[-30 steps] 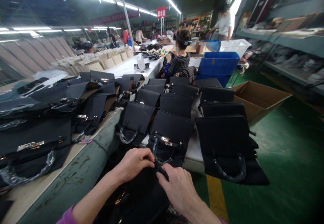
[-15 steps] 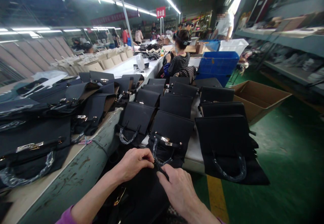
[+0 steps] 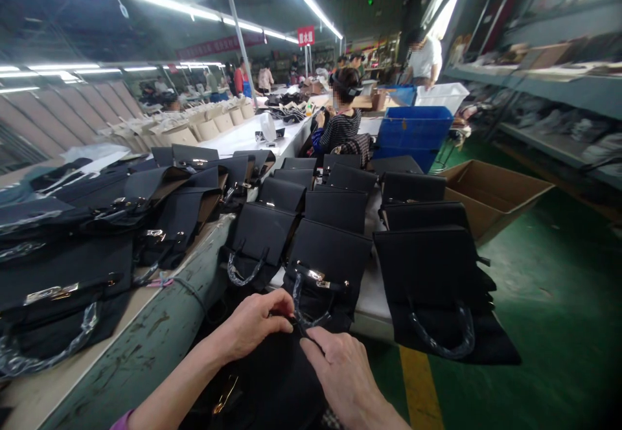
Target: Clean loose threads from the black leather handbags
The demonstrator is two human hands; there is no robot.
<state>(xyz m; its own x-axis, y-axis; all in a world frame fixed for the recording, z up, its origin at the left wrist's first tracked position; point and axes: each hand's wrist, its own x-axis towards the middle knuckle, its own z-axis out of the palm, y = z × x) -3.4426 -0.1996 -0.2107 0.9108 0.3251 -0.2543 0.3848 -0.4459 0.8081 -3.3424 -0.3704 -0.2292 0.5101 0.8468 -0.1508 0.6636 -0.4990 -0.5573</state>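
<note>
A black handbag (image 3: 272, 378) with gold-coloured hardware lies low in front of me, partly covered by my arms. My left hand (image 3: 260, 320) pinches its upper edge, thumb against fingers. Right beside it, my right hand (image 3: 337, 359) grips the same edge between thumb and forefinger. Exactly which strip or strap they hold is too dark to make out. Just beyond my fingers another black handbag (image 3: 333, 248) leans with its flap up, showing a metal clasp and a plastic-wrapped handle. To the right rests a further black handbag (image 3: 427, 268), its wrapped handle hanging toward me.
Rows of black bags cover the white table (image 3: 372, 297) ahead. More bags lie on the scuffed bench (image 3: 160, 333) at left. A cardboard box (image 3: 500, 187) and a blue bin (image 3: 413, 132) stand at right. A seated co-worker (image 3: 343, 119) is farther ahead.
The view has tilted up slightly, so the scene sits a little lower. Both hands keep their pinch on the bag's edge, with only a very small shift.
</note>
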